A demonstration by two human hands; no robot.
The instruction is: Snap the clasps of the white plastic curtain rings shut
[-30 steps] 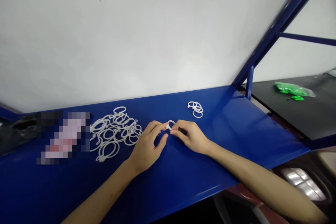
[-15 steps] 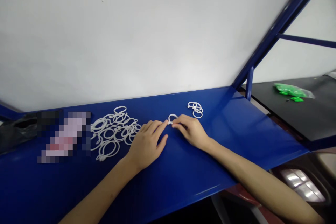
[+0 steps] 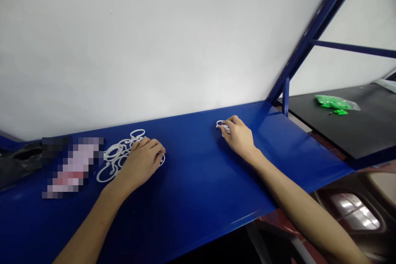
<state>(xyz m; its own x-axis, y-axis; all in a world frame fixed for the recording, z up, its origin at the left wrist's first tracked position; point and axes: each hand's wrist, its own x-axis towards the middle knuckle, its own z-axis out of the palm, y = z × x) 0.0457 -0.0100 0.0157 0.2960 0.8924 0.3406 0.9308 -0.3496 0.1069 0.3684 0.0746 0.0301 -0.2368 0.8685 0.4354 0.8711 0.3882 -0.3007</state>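
A heap of several white plastic rings [image 3: 116, 153] lies on the blue shelf [image 3: 192, 173] at the left. My left hand [image 3: 142, 161] rests on the right side of this heap, fingers curled over the rings. What its fingertips hold is hidden. Farther right, my right hand [image 3: 237, 136] reaches to a small group of white rings [image 3: 222, 125] near the back of the shelf, fingers bent over them and covering most of the group.
A white wall rises behind the shelf. A blurred pink and dark patch [image 3: 72, 165] sits left of the heap. A blue slanted post [image 3: 312, 33] stands at the right. Beyond it a black surface [image 3: 346, 123] carries a bag of green parts [image 3: 335, 103].
Both hands were together at the middle, pinching one white ring. They have parted: the left went left onto the heap, the right went back and right to the small group.
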